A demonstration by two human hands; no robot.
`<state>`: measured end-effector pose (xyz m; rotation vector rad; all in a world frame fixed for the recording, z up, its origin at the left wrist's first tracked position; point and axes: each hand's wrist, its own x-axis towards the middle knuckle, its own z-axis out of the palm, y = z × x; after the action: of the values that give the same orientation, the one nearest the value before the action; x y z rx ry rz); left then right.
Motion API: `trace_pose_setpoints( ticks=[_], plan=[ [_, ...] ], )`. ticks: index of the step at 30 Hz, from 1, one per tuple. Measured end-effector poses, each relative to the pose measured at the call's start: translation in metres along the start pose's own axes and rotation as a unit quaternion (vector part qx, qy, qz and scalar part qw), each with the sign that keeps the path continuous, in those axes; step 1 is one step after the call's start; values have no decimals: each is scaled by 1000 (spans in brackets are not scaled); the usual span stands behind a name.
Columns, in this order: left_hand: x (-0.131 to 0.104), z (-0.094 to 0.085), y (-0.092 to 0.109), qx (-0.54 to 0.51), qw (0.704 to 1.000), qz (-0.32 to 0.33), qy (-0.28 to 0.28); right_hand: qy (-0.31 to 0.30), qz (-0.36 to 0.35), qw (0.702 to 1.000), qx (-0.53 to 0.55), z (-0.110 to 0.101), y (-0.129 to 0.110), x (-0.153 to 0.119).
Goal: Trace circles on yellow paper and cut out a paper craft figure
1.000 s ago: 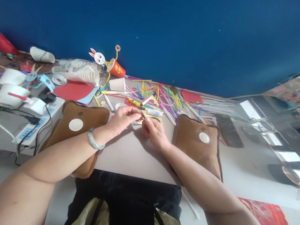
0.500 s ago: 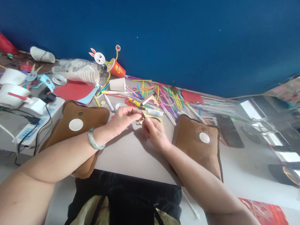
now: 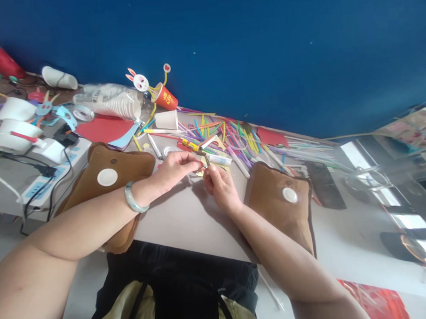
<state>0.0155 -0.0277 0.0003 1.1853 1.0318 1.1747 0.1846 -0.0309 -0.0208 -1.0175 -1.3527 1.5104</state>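
Over the middle of the table [image 3: 187, 221], my left hand [image 3: 178, 170] has thumb and fingers pinched together; a small reddish bit shows at the fingertips, too small to name. Close to its right, my right hand [image 3: 219, 183] is closed, and a thin dark piece sticks up from its fingertips. Just beyond the hands lie a yellow and red tube [image 3: 189, 145], a capped white marker [image 3: 218, 159] and a pink marker [image 3: 238, 162]. A white roll of tape [image 3: 170, 151] sits behind my left hand.
Brown cushions flank my arms, one on the left [image 3: 94, 183] and one on the right [image 3: 271, 199]. Colourful sticks [image 3: 233, 135], a red cup [image 3: 167, 97] and stacked paper cups [image 3: 115, 105] line the blue wall [image 3: 230, 60]. A power strip [image 3: 54, 173] with cables is at left.
My right hand has shifted slightly away from my left, widening the gap between the fingertips. The thin dark piece at its fingertips now stands more upright. My left hand has hardly moved.
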Motion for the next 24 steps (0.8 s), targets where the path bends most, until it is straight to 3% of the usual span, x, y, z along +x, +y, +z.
trace_pose_setpoints(
  ticks=[5,12,16,20,24],
  plan=[
    [0,2,-1,50,999,17,-14,37,-24,999,3,-1,-4,-1],
    [1,0,-8,145,987,64,-7,38,-14,999,6,-2,-5,-1],
    [1,1,-6,120,991,64,-16,31,-7,999,18,-1,-5,0],
    [1,3,-5,48,998,46,-13,25,18,995,95,0,-5,1],
    [2,1,-10,53,998,22,-36,36,27,989,142,0,-4,3]
  ],
)
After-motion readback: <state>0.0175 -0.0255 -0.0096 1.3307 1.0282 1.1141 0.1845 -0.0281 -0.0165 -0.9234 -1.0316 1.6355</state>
